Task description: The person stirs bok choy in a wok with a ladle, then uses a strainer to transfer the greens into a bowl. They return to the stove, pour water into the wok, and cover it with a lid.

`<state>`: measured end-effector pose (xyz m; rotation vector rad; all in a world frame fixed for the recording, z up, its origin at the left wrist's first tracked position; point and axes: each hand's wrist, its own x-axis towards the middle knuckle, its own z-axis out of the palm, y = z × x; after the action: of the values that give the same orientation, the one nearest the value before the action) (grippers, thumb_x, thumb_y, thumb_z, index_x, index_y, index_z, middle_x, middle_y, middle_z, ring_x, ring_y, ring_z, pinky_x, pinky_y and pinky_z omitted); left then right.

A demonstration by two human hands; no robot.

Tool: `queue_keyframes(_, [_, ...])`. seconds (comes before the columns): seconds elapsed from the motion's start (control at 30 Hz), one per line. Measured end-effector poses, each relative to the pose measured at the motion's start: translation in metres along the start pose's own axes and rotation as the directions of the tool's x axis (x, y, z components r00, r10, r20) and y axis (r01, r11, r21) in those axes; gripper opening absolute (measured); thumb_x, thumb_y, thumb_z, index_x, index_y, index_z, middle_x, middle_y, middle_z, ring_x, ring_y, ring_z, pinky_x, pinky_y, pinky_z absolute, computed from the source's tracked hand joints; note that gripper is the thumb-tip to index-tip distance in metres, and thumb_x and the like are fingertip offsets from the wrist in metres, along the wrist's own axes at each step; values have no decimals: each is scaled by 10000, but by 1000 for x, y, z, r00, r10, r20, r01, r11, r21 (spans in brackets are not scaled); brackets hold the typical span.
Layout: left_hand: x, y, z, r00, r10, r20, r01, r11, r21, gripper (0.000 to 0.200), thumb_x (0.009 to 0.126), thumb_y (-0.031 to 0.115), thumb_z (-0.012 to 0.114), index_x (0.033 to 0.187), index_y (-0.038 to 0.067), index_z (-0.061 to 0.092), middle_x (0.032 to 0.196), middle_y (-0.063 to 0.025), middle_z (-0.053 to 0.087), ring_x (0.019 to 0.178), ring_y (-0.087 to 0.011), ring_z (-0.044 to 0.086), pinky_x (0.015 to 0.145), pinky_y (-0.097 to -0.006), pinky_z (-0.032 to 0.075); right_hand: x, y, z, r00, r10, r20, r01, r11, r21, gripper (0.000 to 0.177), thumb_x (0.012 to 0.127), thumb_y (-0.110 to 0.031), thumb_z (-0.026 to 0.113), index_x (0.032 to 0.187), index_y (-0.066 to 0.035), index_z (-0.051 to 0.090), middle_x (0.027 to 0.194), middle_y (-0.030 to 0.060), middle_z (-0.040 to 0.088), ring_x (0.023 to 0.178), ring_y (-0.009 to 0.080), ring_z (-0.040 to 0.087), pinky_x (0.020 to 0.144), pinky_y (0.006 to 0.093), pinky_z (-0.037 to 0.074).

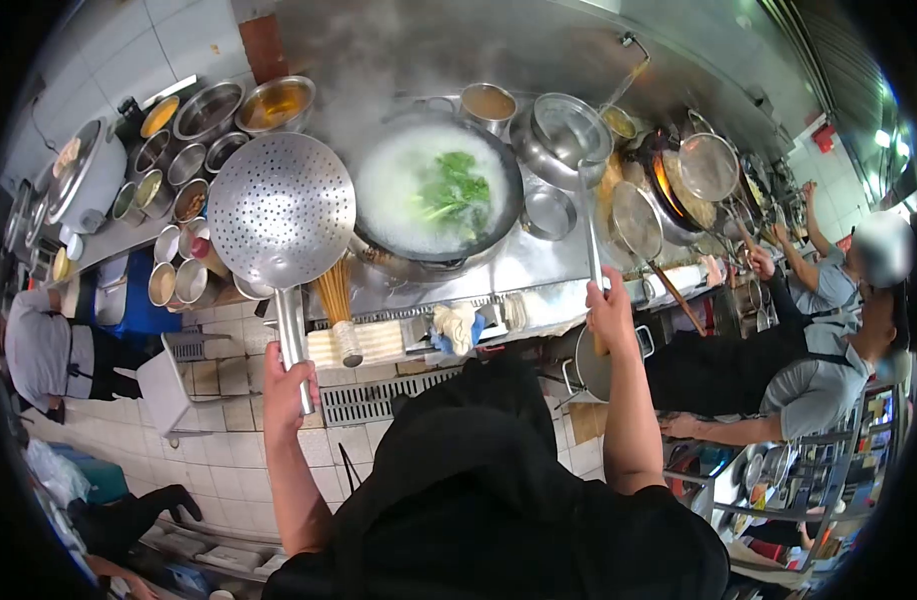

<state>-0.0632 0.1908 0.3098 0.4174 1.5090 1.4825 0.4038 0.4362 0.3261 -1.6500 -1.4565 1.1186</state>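
Note:
My left hand is closed around the metal handle of a large perforated strainer, held up left of the wok. My right hand grips the long handle of a metal ladle, whose head reaches over a steel pot right of the wok. Between them, the wok holds pale, frothy, steaming liquid with leafy greens in it. Just right of the strainer's handle is a bamboo wok brush. Neither tool touches the greens.
Metal bowls and seasoning containers crowd the left counter. A small steel bowl and a mesh strainer are right of the wok. Flames show at another burner. Co-workers stand at right; a white chair is at left.

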Motion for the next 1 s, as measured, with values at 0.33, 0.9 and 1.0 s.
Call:
queue_keyframes(0.33, [7,-7,76,960,116,-253,-41,958,285,358,841,-6,578,1167,33,436,686,-45,529,456,-109,498,380,-288,397,103,-6,-38,981,18,194,-31,998,61,464,1016,-170,574,1438,-81,403,710,33,547,485,102,493,403,288,380])
queue_keyframes(0.9, [190,65,223,897,441,28,-50,38,998,374,892,73,539,1255,45,458,946,-273,702,916,-465,691,800,-561,542,208,16,55,884,-132,448,296,900,-320,435,983,-223,588,1368,-50,478,965,289,706,967,476,683,878,525,516])
queue_keyframes(1.0, [223,68,234,908,408,92,-80,-45,996,350,895,60,521,1241,47,468,969,-260,709,933,-449,701,808,-553,553,196,21,55,881,-147,449,300,908,-292,427,989,-217,584,1360,-33,481,925,275,708,859,431,714,798,503,543])
